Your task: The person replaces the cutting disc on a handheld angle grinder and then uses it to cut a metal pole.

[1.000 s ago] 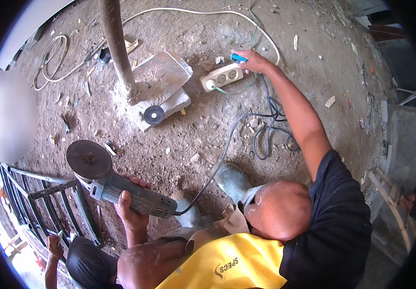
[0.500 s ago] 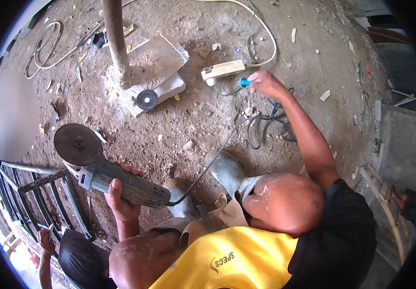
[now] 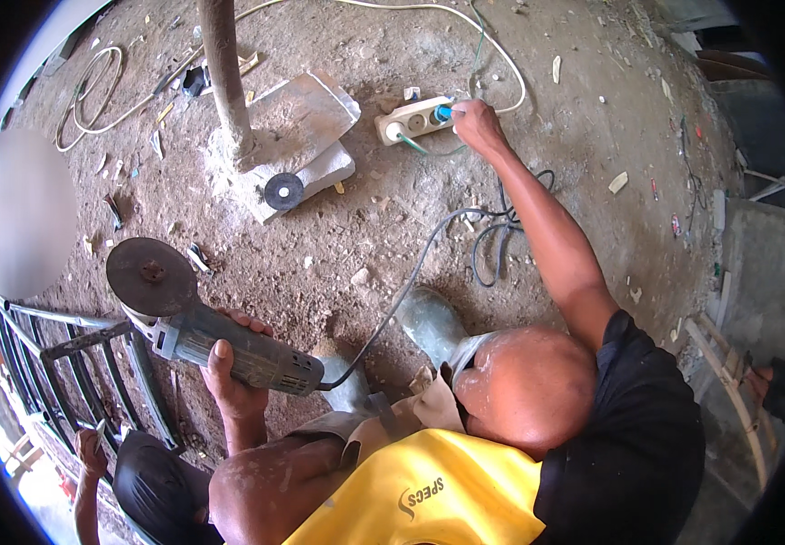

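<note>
My left hand [image 3: 229, 386] is wrapped round the grey body of an angle grinder [image 3: 238, 352], whose dark disc [image 3: 151, 276] points up and to the left. Out ahead, my right hand [image 3: 480, 127] grips a blue plug [image 3: 444, 113] at the right end of a white power strip [image 3: 417, 122]. Whether the plug's pins are inside the socket, I cannot tell. Another plug with a green cord [image 3: 409, 143] sits in the strip's left end. The grinder's black cord [image 3: 410, 283] runs across the dirt in loose loops.
A post [image 3: 224, 82] stands on a pale slab [image 3: 311, 173], with a small dark disc [image 3: 284, 191] on its near side. A black metal frame [image 3: 93, 354] lies left, near another person's hand [image 3: 91, 452]. A white cable [image 3: 501, 54] crosses the dirt.
My right hand has carried the blue plug left and up to the power strip. The strip has turned, so its sockets now face up. The grinder has hardly moved.
</note>
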Available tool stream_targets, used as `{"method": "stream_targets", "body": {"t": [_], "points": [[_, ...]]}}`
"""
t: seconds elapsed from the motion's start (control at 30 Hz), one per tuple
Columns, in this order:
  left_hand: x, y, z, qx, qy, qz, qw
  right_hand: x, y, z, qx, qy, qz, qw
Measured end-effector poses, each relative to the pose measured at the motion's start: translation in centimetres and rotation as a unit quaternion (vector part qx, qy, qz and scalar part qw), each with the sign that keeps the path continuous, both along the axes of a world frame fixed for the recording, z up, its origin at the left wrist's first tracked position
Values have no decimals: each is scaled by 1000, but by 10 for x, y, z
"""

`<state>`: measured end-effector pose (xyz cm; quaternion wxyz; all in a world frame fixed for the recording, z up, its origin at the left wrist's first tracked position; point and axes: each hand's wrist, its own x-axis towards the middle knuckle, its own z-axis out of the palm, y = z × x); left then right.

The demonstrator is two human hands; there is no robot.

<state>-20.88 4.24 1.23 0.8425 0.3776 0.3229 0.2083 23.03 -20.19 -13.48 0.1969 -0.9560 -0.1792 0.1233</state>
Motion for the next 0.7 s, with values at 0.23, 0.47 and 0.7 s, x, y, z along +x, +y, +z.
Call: {"method": "stream_targets", "body": {"t": [0.23, 0.47, 0.7], "points": [[1, -3, -1, -24, 7, -7, 1000, 43, 36, 15, -158, 42, 45, 986], [-7, 3, -9, -12, -20, -50, 998, 39, 55, 58, -245, 90, 115, 959], [-7, 4, -7, -10, -13, -40, 999, -11, 11, 25, -154, -93, 168, 969]]}}
